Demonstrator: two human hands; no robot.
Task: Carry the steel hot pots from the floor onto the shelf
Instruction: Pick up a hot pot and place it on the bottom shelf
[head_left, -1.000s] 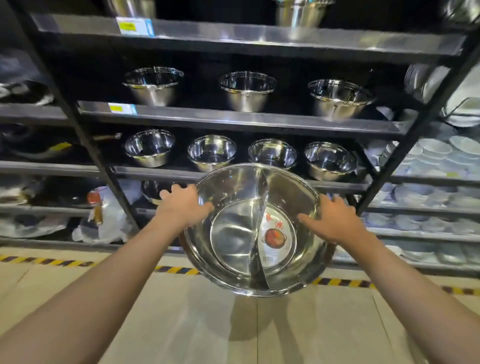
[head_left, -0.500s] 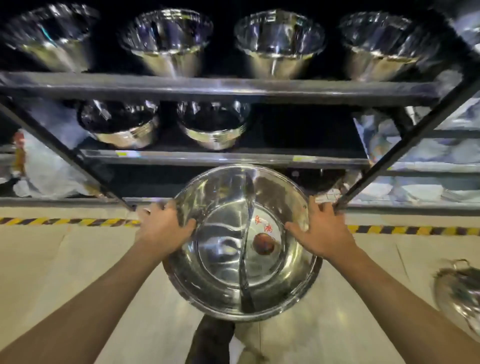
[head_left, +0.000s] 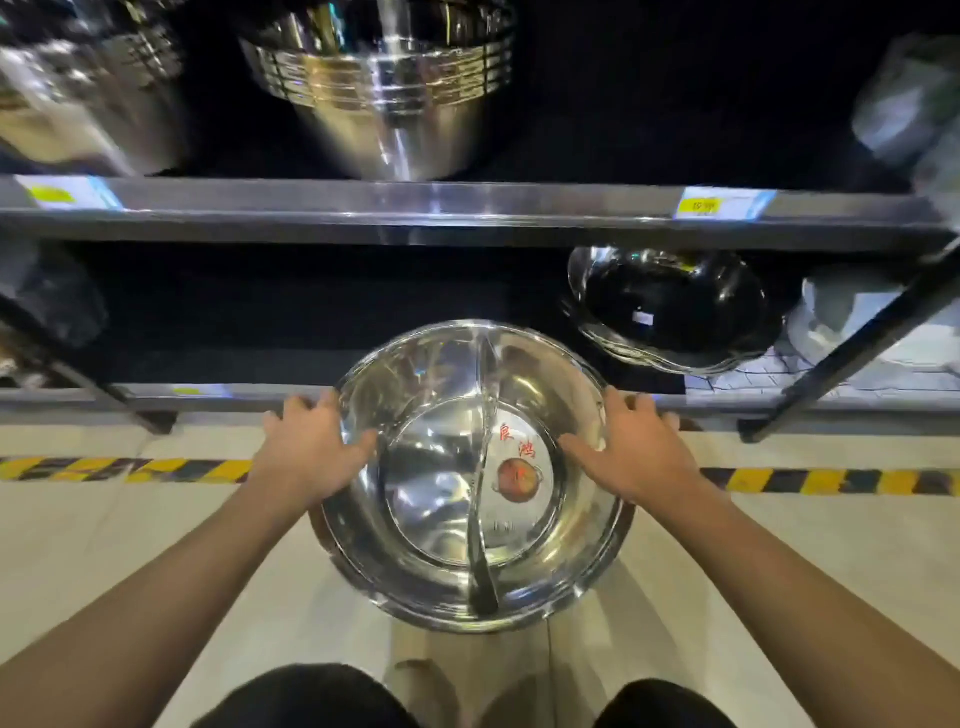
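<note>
While the person crouches before the rack, the divided steel hot pot (head_left: 472, 478) hangs in the air between both hands, its far rim just over the front edge of the bottom shelf (head_left: 208, 397), most of its body above the floor (head_left: 130, 545). The left hand (head_left: 306, 457) and right hand (head_left: 631, 457) each clasp an opposite side of the rim, fingers (head_left: 576, 447) curled over the lip and closed on it, thumbs inside the bowl. The polished steel looks slick to me, and a grip on the rim alone could slide if the pot tips. The upper shelf (head_left: 467, 213) sits low overhead, so lifting too high might knock the rim. The stacked pots (head_left: 670, 306) lie near on the right; pushing in at an angle risks clattering into them.
</note>
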